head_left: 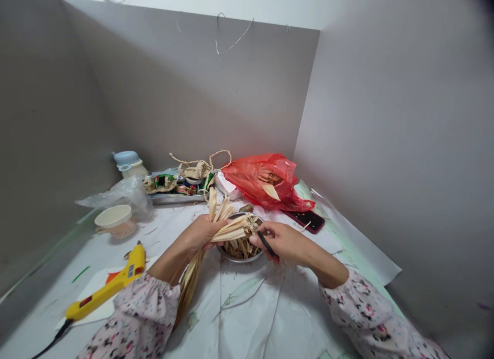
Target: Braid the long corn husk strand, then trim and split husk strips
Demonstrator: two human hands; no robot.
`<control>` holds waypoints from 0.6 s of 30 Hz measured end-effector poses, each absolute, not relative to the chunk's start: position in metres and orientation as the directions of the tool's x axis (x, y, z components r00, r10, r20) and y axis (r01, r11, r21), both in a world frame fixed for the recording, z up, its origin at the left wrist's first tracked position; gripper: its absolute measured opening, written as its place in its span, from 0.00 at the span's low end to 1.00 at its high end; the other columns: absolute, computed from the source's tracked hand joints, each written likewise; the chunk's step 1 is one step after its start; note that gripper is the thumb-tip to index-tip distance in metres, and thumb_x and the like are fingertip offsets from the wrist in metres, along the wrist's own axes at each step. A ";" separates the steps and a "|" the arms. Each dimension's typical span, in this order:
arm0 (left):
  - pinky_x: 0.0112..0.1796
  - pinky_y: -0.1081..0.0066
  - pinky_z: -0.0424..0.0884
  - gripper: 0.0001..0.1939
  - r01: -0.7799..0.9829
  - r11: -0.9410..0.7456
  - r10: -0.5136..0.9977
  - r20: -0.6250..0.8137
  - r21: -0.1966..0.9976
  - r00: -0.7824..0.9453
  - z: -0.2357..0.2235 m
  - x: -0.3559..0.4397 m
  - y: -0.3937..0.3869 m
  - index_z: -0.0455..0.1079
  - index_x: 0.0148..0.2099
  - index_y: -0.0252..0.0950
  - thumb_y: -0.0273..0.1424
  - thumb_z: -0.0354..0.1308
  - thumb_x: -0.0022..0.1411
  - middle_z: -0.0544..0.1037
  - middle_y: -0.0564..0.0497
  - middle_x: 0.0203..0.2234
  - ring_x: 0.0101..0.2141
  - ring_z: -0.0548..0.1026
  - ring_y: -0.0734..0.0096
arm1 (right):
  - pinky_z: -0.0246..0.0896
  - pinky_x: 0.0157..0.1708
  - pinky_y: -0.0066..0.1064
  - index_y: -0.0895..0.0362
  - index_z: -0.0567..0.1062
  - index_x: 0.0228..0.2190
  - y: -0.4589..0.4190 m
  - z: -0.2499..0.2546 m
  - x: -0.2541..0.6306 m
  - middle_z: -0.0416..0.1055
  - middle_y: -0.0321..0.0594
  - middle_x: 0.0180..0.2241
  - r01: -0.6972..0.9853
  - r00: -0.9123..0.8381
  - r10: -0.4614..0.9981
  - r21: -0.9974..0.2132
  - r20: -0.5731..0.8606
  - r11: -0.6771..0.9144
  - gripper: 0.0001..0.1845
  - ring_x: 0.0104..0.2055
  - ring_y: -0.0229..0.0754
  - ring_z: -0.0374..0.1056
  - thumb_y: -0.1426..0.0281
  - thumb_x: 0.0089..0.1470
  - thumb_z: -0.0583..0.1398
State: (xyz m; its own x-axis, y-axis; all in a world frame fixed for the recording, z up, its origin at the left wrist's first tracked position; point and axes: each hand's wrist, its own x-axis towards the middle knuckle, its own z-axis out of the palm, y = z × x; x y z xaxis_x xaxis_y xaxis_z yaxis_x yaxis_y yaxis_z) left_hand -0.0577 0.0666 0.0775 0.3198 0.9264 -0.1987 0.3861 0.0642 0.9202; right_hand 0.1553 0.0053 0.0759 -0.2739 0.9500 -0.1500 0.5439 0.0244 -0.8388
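Dangling husk strips: over the metal bowl; likely light, bendable, prone to splitting; best held at the gathered middle.
Left hand: fingers pinching the bundle.
Right hand: fingers curled round a dark-handled tool.
Near left: yellow glue gun.
Far right: red bag.

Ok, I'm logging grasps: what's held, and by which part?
Left grip: dried husk bundle, partway along its length. Right grip: black-handled tool, by its handle.

Craft workspace with glue gun
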 end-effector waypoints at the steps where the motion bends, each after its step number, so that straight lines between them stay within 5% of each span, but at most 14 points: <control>1: 0.14 0.75 0.43 0.20 0.392 0.064 0.928 -0.199 0.918 0.316 0.078 -0.058 0.067 0.63 0.22 0.35 0.46 0.58 0.52 0.66 0.55 0.10 0.10 0.53 0.81 | 0.56 0.22 0.26 0.56 0.69 0.30 0.005 0.077 0.155 0.68 0.32 0.18 0.543 -0.273 0.950 -0.839 -0.149 0.024 0.20 0.19 0.36 0.65 0.50 0.52 0.58; 18: 0.14 0.76 0.42 0.22 0.344 0.108 0.952 -0.197 0.933 0.236 0.068 -0.071 0.079 0.65 0.24 0.34 0.49 0.60 0.47 0.67 0.55 0.11 0.11 0.52 0.82 | 0.54 0.17 0.24 0.56 0.67 0.33 -0.002 0.095 0.172 0.72 0.36 0.22 0.545 -0.398 0.863 -0.837 -0.311 -0.050 0.23 0.18 0.35 0.62 0.49 0.51 0.59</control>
